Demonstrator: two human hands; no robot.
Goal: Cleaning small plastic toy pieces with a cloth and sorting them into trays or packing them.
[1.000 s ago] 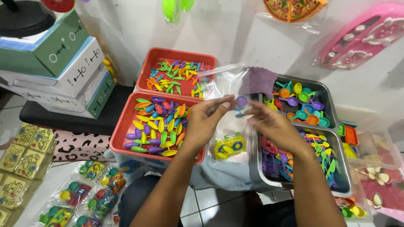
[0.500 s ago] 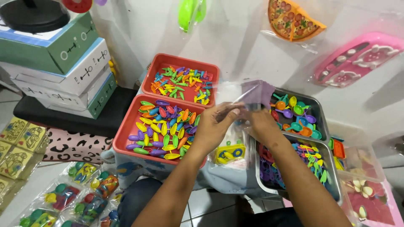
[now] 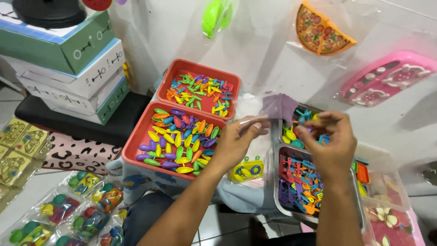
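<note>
Nearest, the left hand (image 3: 236,141) pinches one edge of a clear plastic bag with a purple header card (image 3: 273,109) while the right hand (image 3: 330,141) pinches the opposite edge; the bag hangs between both grips, mouth upward, long axis vertical; beyond lie the red plastic trays of colourful toy pieces (image 3: 150,125).

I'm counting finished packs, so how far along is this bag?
Done: sealed packs of colourful toys lie at lower left. In hand: the left hand and right hand hold open a clear plastic bag with a yellow toy piece inside. Left: the red trays remain full.
</note>
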